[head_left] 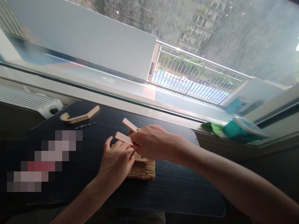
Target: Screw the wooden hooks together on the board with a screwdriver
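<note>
A light wooden piece with two flat bars (124, 138) sits on a block with a rough, pitted, corrugated-looking side (142, 172) on the dark table. My left hand (118, 158) comes in from the near side, its fingers curled against the nearer bar. Closed in a fist, my right hand (153, 141) reaches across from the right and presses down over the same piece. The fingertips of both hands meet there, and whatever the right fingers pinch is hidden. A dark hole shows in the wood just below the right hand.
A bent wooden strip (78, 119) lies at the table's far left, with thin metal bits (85, 125) beside it. The dark table (182, 189) meets a window ledge. On the ledge are a green cloth (213, 128) and a teal container (240, 130). A radiator (35, 101) stands left.
</note>
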Action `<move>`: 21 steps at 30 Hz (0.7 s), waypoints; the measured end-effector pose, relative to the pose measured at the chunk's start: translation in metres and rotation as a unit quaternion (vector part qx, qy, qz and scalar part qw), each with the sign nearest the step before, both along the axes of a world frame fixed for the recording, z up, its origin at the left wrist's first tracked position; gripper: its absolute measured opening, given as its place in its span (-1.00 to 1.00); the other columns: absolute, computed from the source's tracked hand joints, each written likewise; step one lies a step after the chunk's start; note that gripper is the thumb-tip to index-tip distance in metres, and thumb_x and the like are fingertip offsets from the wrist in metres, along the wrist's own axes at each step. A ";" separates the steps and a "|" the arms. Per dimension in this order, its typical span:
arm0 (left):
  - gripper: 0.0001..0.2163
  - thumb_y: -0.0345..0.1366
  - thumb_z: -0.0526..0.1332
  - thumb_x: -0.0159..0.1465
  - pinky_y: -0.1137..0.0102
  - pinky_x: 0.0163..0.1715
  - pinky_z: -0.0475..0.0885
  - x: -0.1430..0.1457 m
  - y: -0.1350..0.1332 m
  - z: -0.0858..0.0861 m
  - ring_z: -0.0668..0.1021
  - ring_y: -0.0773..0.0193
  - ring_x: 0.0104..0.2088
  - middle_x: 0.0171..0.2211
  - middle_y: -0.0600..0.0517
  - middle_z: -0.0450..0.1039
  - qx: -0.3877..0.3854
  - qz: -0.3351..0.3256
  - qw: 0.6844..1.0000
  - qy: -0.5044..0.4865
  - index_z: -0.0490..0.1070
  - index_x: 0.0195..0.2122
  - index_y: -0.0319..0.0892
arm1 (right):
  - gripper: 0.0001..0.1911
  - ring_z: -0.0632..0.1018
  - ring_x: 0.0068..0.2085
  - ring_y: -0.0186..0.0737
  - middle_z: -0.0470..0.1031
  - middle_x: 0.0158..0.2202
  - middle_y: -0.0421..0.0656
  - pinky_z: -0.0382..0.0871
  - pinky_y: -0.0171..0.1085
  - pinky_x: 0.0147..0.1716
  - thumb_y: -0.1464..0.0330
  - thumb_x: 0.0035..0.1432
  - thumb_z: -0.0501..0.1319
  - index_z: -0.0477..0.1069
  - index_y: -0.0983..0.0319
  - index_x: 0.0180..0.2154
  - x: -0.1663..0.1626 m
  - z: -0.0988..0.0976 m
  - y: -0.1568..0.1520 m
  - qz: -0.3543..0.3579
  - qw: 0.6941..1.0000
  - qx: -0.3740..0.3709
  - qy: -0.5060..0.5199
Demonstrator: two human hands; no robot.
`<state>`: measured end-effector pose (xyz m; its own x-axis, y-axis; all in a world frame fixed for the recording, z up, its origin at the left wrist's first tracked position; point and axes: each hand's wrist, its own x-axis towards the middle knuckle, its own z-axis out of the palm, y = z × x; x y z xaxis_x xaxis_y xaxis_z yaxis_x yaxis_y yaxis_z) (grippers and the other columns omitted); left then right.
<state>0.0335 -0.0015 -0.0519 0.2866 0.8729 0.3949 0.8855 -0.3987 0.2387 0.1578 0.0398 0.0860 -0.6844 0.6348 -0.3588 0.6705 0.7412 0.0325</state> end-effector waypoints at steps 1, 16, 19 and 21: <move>-0.86 -0.44 0.15 0.15 -0.12 0.10 0.14 0.000 0.000 0.000 0.55 0.05 -0.19 -0.40 0.02 0.54 0.000 0.001 1.000 0.001 0.47 -0.48 -0.13 | -0.76 0.55 -0.35 -0.16 0.56 -0.38 -0.05 0.21 -0.31 -0.46 0.48 0.20 0.05 0.50 0.29 -0.30 0.000 -0.002 -0.001 0.002 1.000 0.008 0.004; -0.88 -0.49 0.19 0.14 0.27 -0.20 0.33 -0.017 -0.040 0.001 0.48 0.20 -0.29 -0.37 0.09 0.45 0.041 -0.074 0.994 -0.066 0.38 -0.40 -0.11 | -0.74 0.59 -0.33 -0.09 0.58 -0.38 -0.02 0.29 -0.28 -0.46 0.43 0.19 0.05 0.52 0.29 -0.30 -0.002 -0.007 -0.004 0.031 0.999 0.038 0.021; -0.77 -0.57 0.21 0.07 0.24 -0.15 0.34 -0.008 -0.048 -0.018 0.49 0.17 -0.23 -0.28 0.07 0.46 0.030 -0.075 0.995 -0.063 0.41 -0.31 -0.11 | -0.75 0.59 -0.29 -0.10 0.59 -0.35 0.00 0.30 -0.29 -0.43 0.43 0.18 0.06 0.53 0.29 -0.28 -0.002 -0.005 -0.004 0.026 0.999 0.040 0.009; -0.73 -0.59 0.19 0.09 0.22 -0.15 0.35 -0.003 -0.049 -0.029 0.49 0.16 -0.20 -0.25 0.04 0.46 0.036 -0.067 0.995 -0.059 0.42 -0.24 -0.12 | -0.76 0.59 -0.28 -0.11 0.59 -0.32 0.00 0.31 -0.29 -0.40 0.43 0.17 0.07 0.52 0.30 -0.27 -0.002 -0.003 -0.005 0.021 0.999 0.039 0.004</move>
<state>0.0307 -0.0501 -0.0810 0.3468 0.7984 0.4922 0.7904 -0.5313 0.3048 0.1554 0.0347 0.0834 -0.7143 0.6311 -0.3025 0.6389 0.7645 0.0861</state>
